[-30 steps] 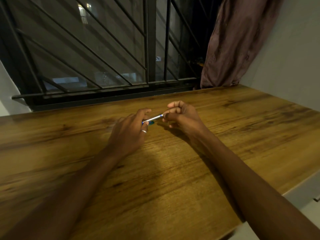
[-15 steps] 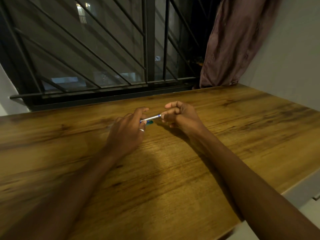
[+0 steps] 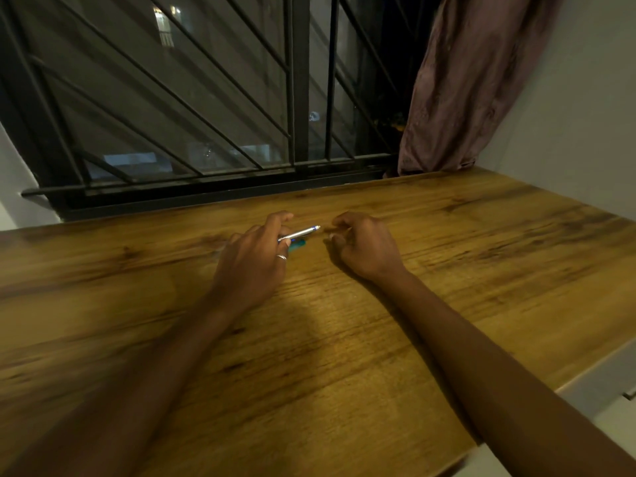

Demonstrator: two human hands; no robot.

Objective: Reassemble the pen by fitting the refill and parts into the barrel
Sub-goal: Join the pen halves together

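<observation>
**Right hand withdrawn from pen tip: align before the next fit**

Right hand (image 3: 364,247) has pulled back from the pen (image 3: 300,233). Half a second ago its fingertips met the tip; now a strip of table (image 3: 344,356) shows between them. Left hand (image 3: 253,259) keeps its hold.

**Hand state**
The left hand grips the rear of the pen. The silver barrel projects from its fingers, tip raised and pointing at the right hand. The right hand sits just beyond the pen tip, apart from it, fingers curled. Whether they pinch a small part cannot be told.

**Procedure (judged from the layout)**
1. Hold the pen steady in the left hand and let the right hand do the moving.
2. Bring any part in along the barrel axis. A thin refill or tip cone probably binds if it enters askew.
3. Press or turn with the fingertips only, and stop at firm resistance.
4. Work low, so a dropped part does not roll far from the pen.

**Count**
- Pen: one
- Teal piece (image 3: 297,246): one, directly below the pen, partly hidden; probably a pen part
- Hands: two
- Ring (image 3: 281,257): one, on a left finger just behind the pen
- Window grille (image 3: 206,98): one, well beyond the pen
- Curtain (image 3: 464,80): one, well beyond the pen, to its right
</observation>
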